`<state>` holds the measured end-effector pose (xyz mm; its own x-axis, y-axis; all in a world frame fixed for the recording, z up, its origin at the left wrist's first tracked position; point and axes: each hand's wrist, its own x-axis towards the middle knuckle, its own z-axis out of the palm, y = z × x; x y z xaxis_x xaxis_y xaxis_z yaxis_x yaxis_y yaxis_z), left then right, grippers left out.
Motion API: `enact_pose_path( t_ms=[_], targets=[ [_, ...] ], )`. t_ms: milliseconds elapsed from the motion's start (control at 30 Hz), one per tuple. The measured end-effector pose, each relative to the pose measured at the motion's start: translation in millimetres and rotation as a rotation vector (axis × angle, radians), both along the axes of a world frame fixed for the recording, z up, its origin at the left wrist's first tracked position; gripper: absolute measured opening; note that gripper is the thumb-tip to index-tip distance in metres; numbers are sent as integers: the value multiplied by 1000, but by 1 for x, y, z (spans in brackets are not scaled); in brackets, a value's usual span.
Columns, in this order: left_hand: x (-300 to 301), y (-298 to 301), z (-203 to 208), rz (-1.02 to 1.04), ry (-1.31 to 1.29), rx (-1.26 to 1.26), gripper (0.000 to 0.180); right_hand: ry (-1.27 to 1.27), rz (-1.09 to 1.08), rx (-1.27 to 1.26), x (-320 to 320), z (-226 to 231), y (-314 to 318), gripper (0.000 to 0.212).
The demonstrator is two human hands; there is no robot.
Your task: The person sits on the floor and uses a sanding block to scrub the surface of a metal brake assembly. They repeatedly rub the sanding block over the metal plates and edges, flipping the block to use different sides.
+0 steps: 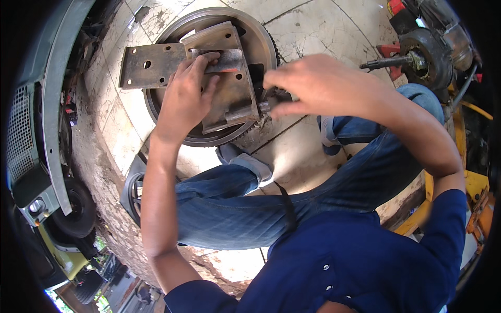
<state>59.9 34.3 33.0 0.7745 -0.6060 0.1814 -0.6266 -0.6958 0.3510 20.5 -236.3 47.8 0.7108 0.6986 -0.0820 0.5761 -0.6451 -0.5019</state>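
A rusty steel bracket with bolt holes lies on a large toothed flywheel. Its flat perforated arm sticks out to the left. One short metal tube lies across the upper part, and another cylindrical piece runs along the lower edge. My left hand rests on the bracket, fingertips against the upper tube, thumb spread away. Just right of the bracket is my right hand, fingers curved and blurred, close to the end of the lower cylinder. A small dark part shows by its fingertips; whether it is held is unclear.
Cracked pale tiles make up the floor. My jeans-clad legs straddle the near side. A greasy machine assembly with a shaft sits at upper right, near a yellow frame. Parked vehicles, one with a grille, line the left.
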Motion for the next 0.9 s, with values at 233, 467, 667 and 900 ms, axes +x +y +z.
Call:
enact_pose_path(
  t_ms=[233, 467, 667, 900],
  targets=[
    [23, 12, 5, 17, 312, -159, 42, -368, 3, 117, 43, -12, 25, 33],
    [33, 22, -13, 114, 156, -338, 39, -336, 24, -155, 69, -18, 66, 40],
    [55, 48, 10, 257, -127, -373, 30, -476, 121, -262, 55, -11, 77, 56],
    [48, 46, -24, 400, -214, -335, 25, -465, 69, -224, 61, -16, 88, 40]
  ],
)
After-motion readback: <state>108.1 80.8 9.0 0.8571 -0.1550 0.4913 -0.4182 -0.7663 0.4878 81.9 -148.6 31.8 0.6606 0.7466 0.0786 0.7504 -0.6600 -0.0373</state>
